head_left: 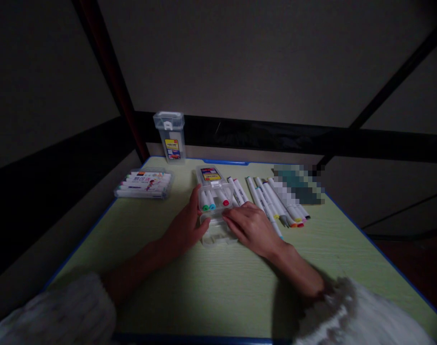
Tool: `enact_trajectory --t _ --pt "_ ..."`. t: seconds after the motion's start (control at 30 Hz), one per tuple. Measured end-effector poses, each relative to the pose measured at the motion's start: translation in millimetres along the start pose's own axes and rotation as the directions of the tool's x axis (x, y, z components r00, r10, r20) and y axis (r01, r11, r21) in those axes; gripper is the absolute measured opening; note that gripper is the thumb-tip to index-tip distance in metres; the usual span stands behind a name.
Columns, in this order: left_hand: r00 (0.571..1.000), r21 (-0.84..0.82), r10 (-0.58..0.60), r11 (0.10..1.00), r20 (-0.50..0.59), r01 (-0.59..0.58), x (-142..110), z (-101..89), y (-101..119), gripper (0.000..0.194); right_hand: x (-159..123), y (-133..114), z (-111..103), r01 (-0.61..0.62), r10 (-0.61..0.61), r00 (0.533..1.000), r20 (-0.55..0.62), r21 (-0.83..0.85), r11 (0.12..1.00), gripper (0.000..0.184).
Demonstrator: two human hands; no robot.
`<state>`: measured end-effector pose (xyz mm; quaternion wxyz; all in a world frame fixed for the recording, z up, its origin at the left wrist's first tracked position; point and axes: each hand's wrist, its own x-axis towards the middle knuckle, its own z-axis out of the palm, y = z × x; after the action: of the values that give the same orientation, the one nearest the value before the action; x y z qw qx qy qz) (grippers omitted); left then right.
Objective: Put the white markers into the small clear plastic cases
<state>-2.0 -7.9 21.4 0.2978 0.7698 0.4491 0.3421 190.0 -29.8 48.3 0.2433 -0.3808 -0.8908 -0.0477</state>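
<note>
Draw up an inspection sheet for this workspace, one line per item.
Surface: pale green tabletop with blue edging, dimly lit.
Job's things: clear plastic box between the hands, open, with a few markers inside; loose markers lie to its right.
Clutter: flat marker pack at left; lidded clear container upright at the far left; teal item at right, pixelated, cannot identify.
Grippers: bare hands; left hand at the box's left side, right hand with fingers at its right side; exact grip unclear.
Cables: nothing seen.
Surroundings: plain wall panels with dark bands; pale fluffy sleeves on both arms.
</note>
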Motion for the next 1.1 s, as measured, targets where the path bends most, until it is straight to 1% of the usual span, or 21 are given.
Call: enact_trajectory --t 0.1,0.3,0.43,0.6,0.77,0.87,0.93,1.0,1.1 --pt "1.000 0.003 -0.003 1.000 0.003 0.003 -0.1 -0.9 2.0 0.079 -0.8 0.2 0.1 0.039 -0.038 0.996 -0.079 0.008 0.999 0.027" --pt "1.000 0.033 -0.015 0.999 0.009 0.015 0.0 -1.7 3.5 0.079 -1.4 0.8 -2.0 0.097 -0.092 0.973 -0.210 0.013 0.995 0.023" --pt "1.000 0.035 -0.012 0.999 0.005 0.012 -0.2 -1.3 1.6 0.079 -2.3 2.0 -4.3 0.105 -0.100 0.957 -0.272 0.002 0.995 0.019" --pt "1.000 0.045 -0.023 0.999 0.020 0.022 -0.7 -1.6 1.3 0.079 -2.9 6.4 -11.2 0.081 -0.087 0.947 -0.309 -0.034 0.996 0.020" --pt "1.000 0.066 -0.017 0.998 0.022 0.015 -0.5 -1.6 0.8 0.079 -5.3 13.8 -19.1 0.008 -0.031 0.939 -0.343 -0.070 0.998 0.018" --pt "1.000 0.092 -0.024 0.996 0.015 0.022 -0.7 -1.9 0.2 0.079 -7.2 19.0 -21.5 -0.056 0.020 0.942 -0.336 -0.099 0.994 0.020" --pt "0.999 0.103 -0.030 0.994 0.014 0.029 -1.0 -2.4 0.6 0.079 -8.4 23.0 -22.3 -0.121 0.079 0.944 -0.319 -0.115 0.986 0.021" --pt "0.999 0.104 -0.030 0.994 0.012 0.028 -1.2 -2.8 1.5 0.079 -9.5 27.4 -22.7 -0.201 0.153 0.937 -0.314 -0.127 0.971 0.021" --pt "1.000 0.107 -0.027 0.994 0.004 0.027 -1.1 -3.1 2.5 0.079 -10.6 34.1 -23.2 -0.330 0.275 0.901 -0.336 -0.118 0.937 0.021"
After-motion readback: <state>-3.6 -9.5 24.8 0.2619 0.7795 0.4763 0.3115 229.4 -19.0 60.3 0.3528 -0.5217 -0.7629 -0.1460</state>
